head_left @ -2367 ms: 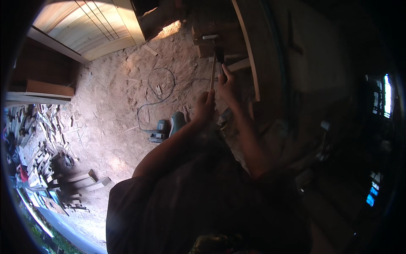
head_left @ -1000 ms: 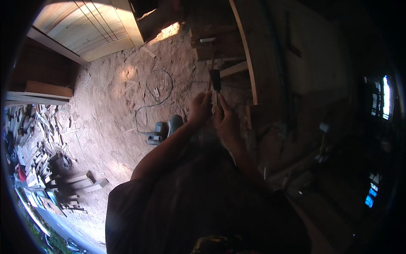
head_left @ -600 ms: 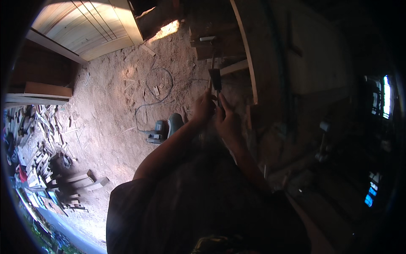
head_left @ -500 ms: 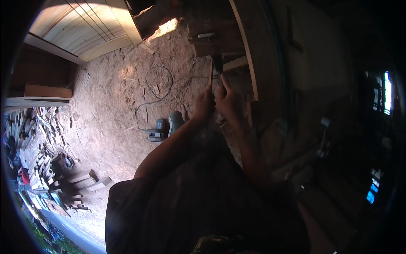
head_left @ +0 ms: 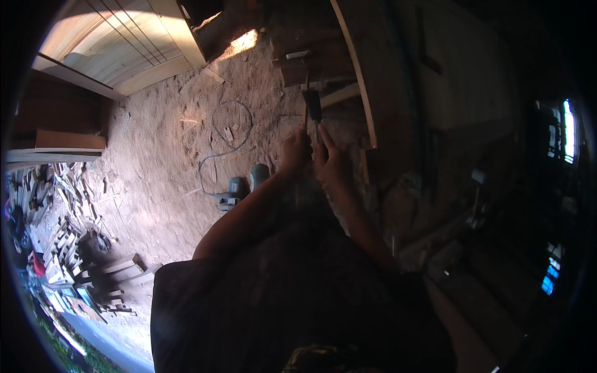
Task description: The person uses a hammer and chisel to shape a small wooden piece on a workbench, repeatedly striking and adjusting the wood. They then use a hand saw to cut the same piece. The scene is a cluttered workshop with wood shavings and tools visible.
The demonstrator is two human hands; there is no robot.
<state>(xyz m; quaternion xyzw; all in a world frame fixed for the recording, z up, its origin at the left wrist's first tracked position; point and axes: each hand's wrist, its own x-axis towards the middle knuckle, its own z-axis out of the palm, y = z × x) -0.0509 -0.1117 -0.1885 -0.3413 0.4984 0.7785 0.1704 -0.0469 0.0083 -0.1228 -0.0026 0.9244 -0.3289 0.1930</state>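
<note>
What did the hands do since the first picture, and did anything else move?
The right hand came down from higher up the thin dark tool and closed in beside the left hand; both now sit together at its lower end. The power tool on the dirt floor, its looping cord and the wood scraps stayed put.

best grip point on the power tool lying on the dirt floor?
Probably the power tool by its teal body, from above: it lies flat on the dirt floor with open ground around it. Avoid the cord looping off behind. No handle can be made out.
</note>
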